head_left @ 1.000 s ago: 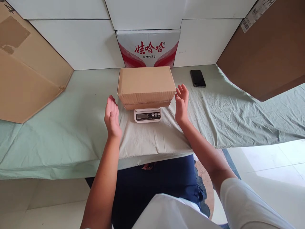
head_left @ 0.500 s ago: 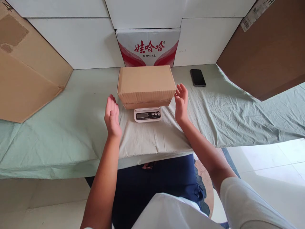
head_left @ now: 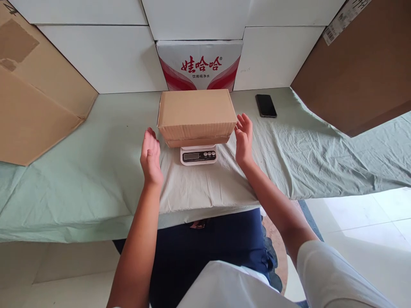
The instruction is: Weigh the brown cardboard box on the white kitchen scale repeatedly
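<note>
A closed brown cardboard box (head_left: 196,112) rests on a small white digital scale (head_left: 198,155), which stands on the green cloth of the table (head_left: 96,171). My left hand (head_left: 150,156) hovers open a little left of the box's near corner, palm facing it, not touching. My right hand (head_left: 244,139) is open just beside the box's right side, fingertips very close to its edge. Neither hand holds anything.
A black phone (head_left: 266,105) lies on the cloth at the back right. A red-and-white printed carton (head_left: 199,64) stands against white blocks behind the box. Large cardboard sheets lean at the left (head_left: 35,94) and right (head_left: 362,64). The table's front edge runs just before my lap.
My right hand has drifted slightly left, closer to the box's side. The left hand and the box are unmoved.
</note>
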Motion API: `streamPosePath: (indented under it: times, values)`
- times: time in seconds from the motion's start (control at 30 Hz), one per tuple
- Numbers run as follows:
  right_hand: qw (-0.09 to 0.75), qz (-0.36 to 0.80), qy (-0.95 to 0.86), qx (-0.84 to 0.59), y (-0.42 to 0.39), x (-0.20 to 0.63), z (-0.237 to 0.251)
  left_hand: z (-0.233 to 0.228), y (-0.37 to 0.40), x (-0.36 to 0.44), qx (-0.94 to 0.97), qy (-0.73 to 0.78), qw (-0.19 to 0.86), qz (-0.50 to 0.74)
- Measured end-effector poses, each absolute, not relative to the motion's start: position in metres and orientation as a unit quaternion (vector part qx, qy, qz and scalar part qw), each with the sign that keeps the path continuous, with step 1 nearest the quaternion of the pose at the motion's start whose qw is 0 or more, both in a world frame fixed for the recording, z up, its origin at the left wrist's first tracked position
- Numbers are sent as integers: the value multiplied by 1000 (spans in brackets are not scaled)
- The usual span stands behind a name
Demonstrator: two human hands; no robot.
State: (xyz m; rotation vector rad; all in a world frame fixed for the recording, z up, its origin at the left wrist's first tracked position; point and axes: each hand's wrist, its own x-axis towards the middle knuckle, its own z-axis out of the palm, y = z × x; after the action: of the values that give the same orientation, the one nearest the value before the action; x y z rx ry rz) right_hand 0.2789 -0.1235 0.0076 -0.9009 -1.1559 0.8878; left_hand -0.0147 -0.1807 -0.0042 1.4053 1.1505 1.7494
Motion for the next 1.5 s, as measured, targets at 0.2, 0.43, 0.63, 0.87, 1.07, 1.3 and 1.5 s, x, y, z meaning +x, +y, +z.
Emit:
streamPosePath:
  times: [0.2,0.43,0.63,0.87,1.07,1.3,1.5]
  values:
    - [652,400,-505,-400,-125,278,8,-6,-180,-14,535,426,301,665]
    - [617,413,-540,-396,-131,273,19,-7,-180,-15,534,435,306,657]
    - [620,409,-552,-379,-129,271,18,-9,-179,-16,533,427,325,654]
    - [611,404,-560,-387,-129,271,17,-10,-177,-17,535,432,327,648]
    - [614,403,-557,-388,-127,271,15,-10,-177,-17,540,427,325,648]
    - [614,403,-557,-389,-127,272,14,-11,-176,-18,542,424,328,647]
    - [609,416,-562,-375,-127,272,14,-9,-177,-14,541,424,360,631]
